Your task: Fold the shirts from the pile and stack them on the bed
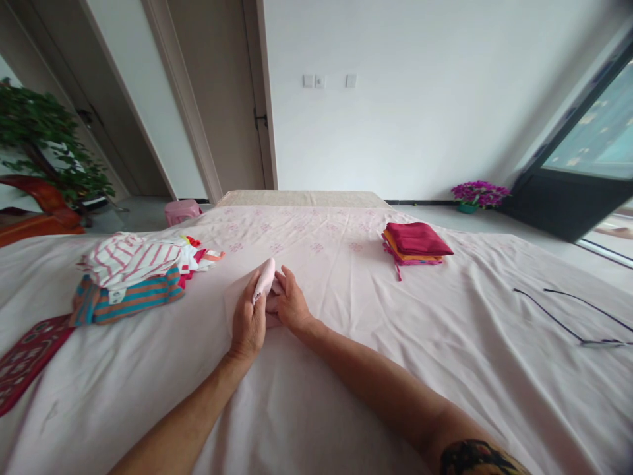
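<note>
I take my two hands as the middle of the clock; at nine o'clock lies a loose heap of clothes (pixel 136 270), a white-and-red striped garment (pixel 131 257) above a teal-and-orange striped one (pixel 143 300); these look to me unarranged, so I judge this part as not yet done; in the middle, my left hand (pixel 248 323) grasps a pink cloth (pixel 265 280) between thumb and fingers, raised above the pink sheet (pixel 306 422); my right hand (pixel 293 307) is at the right side of this cloth, fingers bent, but I cannot tell whether it grips or only touches; the cloth seems partly folded, so I judge this piece as in progress; at two o'clock lies a neat folded stack (pixel 418 241), which looks finished.

Now I count, again from the left; one dark red mat (pixel 34 359) with pale marks, at eight o'clock; in the heap at least three pieces, because the overlaps hide the exact number; one pink stool (pixel 182 212) at ten o'clock; one pink cloth at my hands; in the stack at least three layers, crimson, orange and pink; one pot of purple flowers (pixel 479 194) at two o'clock; one pair of glasses (pixel 582 342) at three o'clock.
</note>
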The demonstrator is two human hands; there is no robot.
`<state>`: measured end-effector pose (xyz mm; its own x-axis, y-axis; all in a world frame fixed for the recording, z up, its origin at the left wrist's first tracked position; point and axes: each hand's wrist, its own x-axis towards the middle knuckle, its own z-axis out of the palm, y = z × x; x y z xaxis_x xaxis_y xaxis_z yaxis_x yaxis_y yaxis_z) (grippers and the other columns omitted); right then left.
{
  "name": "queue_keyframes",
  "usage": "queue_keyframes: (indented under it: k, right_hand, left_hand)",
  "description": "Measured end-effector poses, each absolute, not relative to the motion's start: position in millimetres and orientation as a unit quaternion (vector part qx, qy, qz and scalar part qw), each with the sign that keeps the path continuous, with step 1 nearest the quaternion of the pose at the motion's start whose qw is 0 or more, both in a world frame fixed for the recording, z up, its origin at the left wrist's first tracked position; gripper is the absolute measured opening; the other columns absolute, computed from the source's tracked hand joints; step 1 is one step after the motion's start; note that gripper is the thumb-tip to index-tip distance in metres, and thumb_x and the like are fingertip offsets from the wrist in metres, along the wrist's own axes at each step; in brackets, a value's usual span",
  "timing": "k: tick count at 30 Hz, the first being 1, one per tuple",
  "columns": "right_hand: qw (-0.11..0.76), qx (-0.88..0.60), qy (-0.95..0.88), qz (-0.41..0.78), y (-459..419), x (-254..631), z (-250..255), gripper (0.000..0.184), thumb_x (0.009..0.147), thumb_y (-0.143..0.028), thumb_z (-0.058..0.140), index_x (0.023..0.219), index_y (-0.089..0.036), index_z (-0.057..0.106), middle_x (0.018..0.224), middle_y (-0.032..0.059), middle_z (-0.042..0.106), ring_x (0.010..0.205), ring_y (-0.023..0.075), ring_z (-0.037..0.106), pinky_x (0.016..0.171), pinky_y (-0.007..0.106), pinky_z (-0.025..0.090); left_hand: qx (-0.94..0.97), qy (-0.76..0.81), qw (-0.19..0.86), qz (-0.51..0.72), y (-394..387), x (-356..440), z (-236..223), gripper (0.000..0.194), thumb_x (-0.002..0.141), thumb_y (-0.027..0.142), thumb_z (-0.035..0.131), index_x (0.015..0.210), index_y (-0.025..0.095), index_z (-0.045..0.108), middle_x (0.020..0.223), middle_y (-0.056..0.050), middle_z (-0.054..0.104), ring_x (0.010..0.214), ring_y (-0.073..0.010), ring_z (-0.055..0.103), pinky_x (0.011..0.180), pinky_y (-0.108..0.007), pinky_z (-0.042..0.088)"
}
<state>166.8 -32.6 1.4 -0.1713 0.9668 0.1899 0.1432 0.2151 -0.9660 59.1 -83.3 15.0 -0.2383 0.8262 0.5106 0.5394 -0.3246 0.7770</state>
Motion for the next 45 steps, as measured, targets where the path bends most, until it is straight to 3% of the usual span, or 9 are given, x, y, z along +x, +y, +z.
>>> queue_keyframes:
  k: [6, 10, 14, 20, 27, 31, 35, 41, 45]
  right_hand:
    - [0.483, -0.409, -0.632, 0.446, -38, 177, 6, 0.073, 0.081, -0.007, 0.048, 0.149, -0.026, 0.026, 0.14, 0.0104, 0.055, 0.119, 0.0179, 0.061, 0.1, 0.037, 0.048]
    - [0.451, -0.415, -0.64, 0.463, -39, 184, 14, 0.085, 0.069, -0.004, 0.056, 0.148, -0.022, 0.03, 0.136, 0.0099, 0.059, 0.119, 0.0213, 0.06, 0.104, 0.04, 0.046]
    - [0.433, -0.421, -0.584, 0.542, -31, 198, 15, 0.08, 0.061, -0.001, 0.044, 0.139, -0.019, 0.046, 0.143, 0.0091, 0.053, 0.128, 0.0217, 0.054, 0.101, 0.036, 0.048]
    - [0.432, -0.445, -0.68, 0.391, -23, 210, 49, 0.059, 0.081, -0.013, 0.045, 0.14, -0.014, 0.047, 0.147, 0.0113, 0.048, 0.138, 0.0211, 0.041, 0.117, 0.04, 0.029]
    - [0.285, -0.379, -0.843, 0.255, -29, 175, 74, 0.048, 0.101, -0.032, 0.032, 0.144, -0.011, 0.043, 0.151, 0.0156, 0.042, 0.141, 0.0225, 0.036, 0.117, 0.042, 0.029]
    - [0.215, -0.387, -0.886, 0.138, -33, 177, 46, 0.049, 0.101, -0.035, 0.038, 0.144, -0.013, 0.042, 0.154, 0.0145, 0.038, 0.145, 0.0274, 0.029, 0.117, 0.049, 0.026]
    - [0.227, -0.377, -0.895, 0.065, -38, 182, 21, 0.054, 0.101, -0.038, 0.039, 0.149, -0.012, 0.037, 0.157, 0.0133, 0.033, 0.148, 0.0273, 0.02, 0.119, 0.048, 0.021]
    - [0.233, -0.363, -0.897, 0.094, -30, 184, 13, 0.058, 0.099, -0.041, 0.043, 0.15, -0.013, 0.036, 0.159, 0.013, 0.029, 0.148, 0.0284, 0.017, 0.119, 0.047, 0.022]
    - [0.238, -0.354, -0.887, 0.175, -14, 190, 20, 0.045, 0.101, -0.032, 0.038, 0.14, -0.013, 0.047, 0.149, 0.0133, 0.045, 0.141, 0.0218, 0.035, 0.115, 0.039, 0.029]
  left_hand:
    - [0.668, 0.581, 0.043, 0.462, -85, 60, 12, 0.053, 0.096, 0.029, 0.037, 0.147, 0.015, 0.039, 0.142, -0.016, 0.053, 0.13, -0.0271, 0.05, 0.111, -0.046, 0.038]
    - [0.726, 0.594, -0.049, 0.343, -89, 65, 14, 0.054, 0.093, 0.021, 0.042, 0.146, 0.016, 0.039, 0.146, -0.017, 0.05, 0.135, -0.0307, 0.045, 0.113, -0.055, 0.028]
    - [0.742, 0.614, -0.103, 0.249, -93, 68, 16, 0.053, 0.095, 0.036, 0.046, 0.144, 0.017, 0.043, 0.149, -0.02, 0.045, 0.136, -0.0362, 0.042, 0.112, -0.063, 0.021]
    - [0.768, 0.617, -0.069, 0.158, -95, 60, 29, 0.06, 0.092, 0.041, 0.049, 0.146, 0.018, 0.041, 0.154, -0.018, 0.037, 0.141, -0.0392, 0.033, 0.11, -0.067, 0.019]
    - [0.722, 0.617, 0.122, 0.288, -83, 28, 49, 0.041, 0.091, 0.021, 0.035, 0.117, 0.021, 0.066, 0.121, -0.006, 0.07, 0.112, -0.0227, 0.063, 0.099, -0.037, 0.047]
    - [0.72, 0.632, -0.016, 0.285, -88, 19, 26, 0.042, 0.093, 0.023, 0.036, 0.126, 0.012, 0.061, 0.134, -0.015, 0.061, 0.129, -0.0275, 0.052, 0.11, -0.047, 0.037]
    - [0.753, 0.621, -0.096, 0.195, -92, 7, 4, 0.048, 0.097, 0.032, 0.037, 0.14, 0.015, 0.049, 0.148, -0.017, 0.047, 0.14, -0.0344, 0.037, 0.111, -0.058, 0.031]
    - [0.762, 0.611, -0.081, 0.198, -84, -8, -5, 0.051, 0.099, 0.036, 0.035, 0.143, 0.013, 0.046, 0.152, -0.019, 0.04, 0.144, -0.0338, 0.031, 0.113, -0.053, 0.032]
    - [0.711, 0.658, -0.029, 0.247, -87, -7, -5, 0.057, 0.098, 0.04, 0.037, 0.144, 0.007, 0.042, 0.151, -0.025, 0.038, 0.144, -0.0357, 0.031, 0.113, -0.052, 0.033]
